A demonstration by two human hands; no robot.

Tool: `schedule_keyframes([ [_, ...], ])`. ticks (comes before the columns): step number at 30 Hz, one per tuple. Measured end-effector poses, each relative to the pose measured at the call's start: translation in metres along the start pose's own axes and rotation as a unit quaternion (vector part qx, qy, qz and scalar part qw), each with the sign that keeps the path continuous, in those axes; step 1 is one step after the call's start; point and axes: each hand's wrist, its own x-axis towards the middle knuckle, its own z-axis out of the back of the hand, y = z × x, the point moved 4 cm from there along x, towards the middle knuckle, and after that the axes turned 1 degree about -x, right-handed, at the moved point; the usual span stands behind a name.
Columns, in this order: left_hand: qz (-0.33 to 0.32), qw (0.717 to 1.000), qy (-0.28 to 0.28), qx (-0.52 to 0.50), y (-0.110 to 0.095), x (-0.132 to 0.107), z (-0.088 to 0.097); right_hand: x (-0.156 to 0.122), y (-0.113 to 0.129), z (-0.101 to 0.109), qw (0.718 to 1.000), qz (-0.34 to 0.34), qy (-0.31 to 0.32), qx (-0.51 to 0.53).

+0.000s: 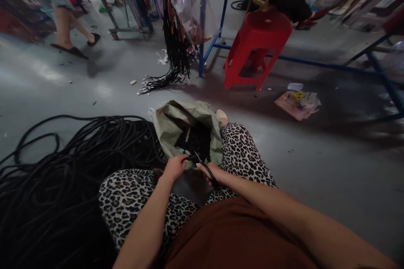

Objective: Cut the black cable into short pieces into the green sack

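Note:
My left hand (175, 167) grips a black cord (190, 157) whose end points right, over the mouth of a pale green woven sack (166, 128). In my right hand (212, 172) is a pair of scissors (209, 173) with black handles, its blades close to the cord's end. Whether the blades touch the cord I cannot tell. Dark pieces (198, 138) lie inside the sack, which stands between my knees. On the left a big heap of black cord (94, 147) spreads over the floor beside my leg.
Ahead, bundled cords (176, 50) hang from a blue metal frame (202, 21) down to the floor. A red plastic stool (259, 42) stands right of them. A pink plastic packet (298, 105) lies on the floor. At upper left a person's legs (65, 25) show in dark slippers.

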Motion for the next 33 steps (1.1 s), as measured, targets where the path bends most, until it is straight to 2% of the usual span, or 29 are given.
schedule_keyframes([
  [18, 0.036, 0.999, 0.007, -0.009, 0.006, 0.003, -0.003, 0.01, -0.005, 0.003, 0.997, 0.01, -0.042, -0.069],
  [27, 0.039, 0.999, 0.014, 0.002, 0.011, 0.003, -0.005, 0.012, -0.009, 0.003, 0.997, 0.019, -0.048, -0.05],
  [33, 0.05, 0.999, -0.009, 0.008, 0.012, 0.003, -0.001, 0.014, -0.008, 0.004, 0.998, 0.006, -0.052, -0.025],
])
